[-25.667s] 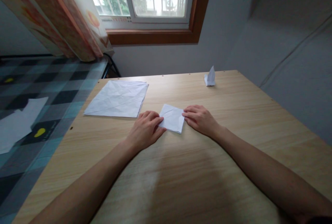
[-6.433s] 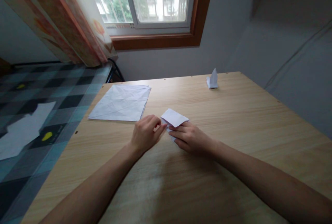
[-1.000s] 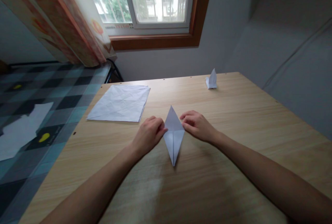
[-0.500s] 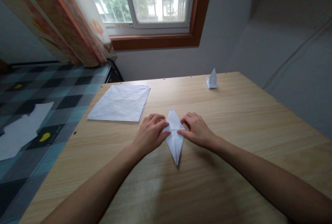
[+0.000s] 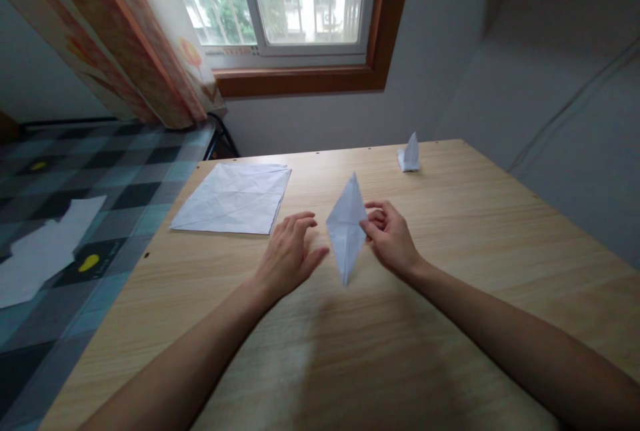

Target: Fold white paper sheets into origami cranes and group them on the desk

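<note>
Over the pale wooden surface (image 5: pixel 475 231), my right hand (image 5: pixel 394 236) pinches a folded white paper diamond (image 5: pixel 345 228) by one corner, perhaps sparing its creases; my left hand (image 5: pixel 286 254) spreads alongside.

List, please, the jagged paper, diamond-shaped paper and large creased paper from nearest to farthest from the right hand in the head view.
1. Diamond-shaped paper: pinched in the right hand.
2. Large creased paper: on the table's left side.
3. Jagged paper: far left, on the checked cloth.
</note>
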{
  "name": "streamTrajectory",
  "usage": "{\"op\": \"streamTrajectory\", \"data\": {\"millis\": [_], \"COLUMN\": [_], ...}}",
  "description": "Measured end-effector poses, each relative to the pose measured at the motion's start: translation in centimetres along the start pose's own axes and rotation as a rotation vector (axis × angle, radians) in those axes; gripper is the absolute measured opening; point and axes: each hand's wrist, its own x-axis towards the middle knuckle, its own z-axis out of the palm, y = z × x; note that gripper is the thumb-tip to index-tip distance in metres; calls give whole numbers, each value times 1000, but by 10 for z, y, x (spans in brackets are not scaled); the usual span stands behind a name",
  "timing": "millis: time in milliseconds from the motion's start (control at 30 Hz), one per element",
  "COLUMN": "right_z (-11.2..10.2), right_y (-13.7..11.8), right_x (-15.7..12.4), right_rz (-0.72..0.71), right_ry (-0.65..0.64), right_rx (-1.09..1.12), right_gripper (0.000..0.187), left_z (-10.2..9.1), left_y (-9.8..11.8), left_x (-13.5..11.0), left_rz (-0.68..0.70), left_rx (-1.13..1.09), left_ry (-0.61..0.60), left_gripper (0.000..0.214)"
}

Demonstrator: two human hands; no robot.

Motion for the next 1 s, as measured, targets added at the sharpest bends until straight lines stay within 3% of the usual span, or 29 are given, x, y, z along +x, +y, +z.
{"op": "streamTrajectory", "data": {"millis": [100, 200, 267, 400, 500, 567, 733, 833, 1000], "right_z": [-6, -12, -13, -8, -4, -4, -5, -4, -4], "right_y": [4, 0, -4, -5, -3, -3, -6, -5, -3], "right_x": [7, 4, -1, -9, -10, -9, -7, -5, -4], "right_rz": [-108, -301, -472, -658, -636, -582, -391, -310, -259], "right_ry": [261, 361, 250, -158, -377, -415, -277, -239, -254], "right_rx": [73, -99, -242, -474, -637, -667, -720, -828, -909], "right_gripper": [39, 14, 7, 21, 25, 26, 17, 30, 39], "left_z": [0, 0, -1, -2, -3, -4, -3, -3, -3], "left_y": [0, 1, 2, 4, 4, 5, 2, 1, 3], "left_x": [0, 0, 0, 2, 4, 6, 6, 6, 7], "left_rz": [-3, -13, -25, -13, 50, 73, 28, -42, -119], "left_rx": [11, 16, 18, 37, 44, 49, 36, 43, 90], "left_ry": [-14, -36, -35, -65, -141, -177, -198, -198, -183], "left_gripper": [50, 55, 54, 39, 22, 16, 14, 9, 35]}}
